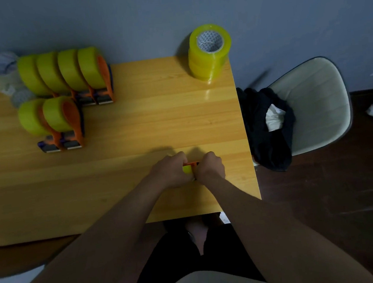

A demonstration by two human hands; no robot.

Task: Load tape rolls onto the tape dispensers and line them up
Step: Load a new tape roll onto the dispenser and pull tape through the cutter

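An orange plastic tape dispenser (pixel 191 163) with a yellow tape roll (pixel 187 169) was gripped between the left hand (pixel 172 170) and right hand (pixel 210 167); loading seemed underway, alignment beside the loaded dispensers (pixel 64 95), far left, would follow.

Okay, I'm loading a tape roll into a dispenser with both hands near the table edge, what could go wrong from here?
1. Both hands, left hand and right hand, cover the dispenser and its roll, so the roll may seat crooked unnoticed.
2. The work sits close to the table corner; a slip could drop the dispenser off the edge.
3. The stack of spare rolls stands near the far corner and might topple if bumped.
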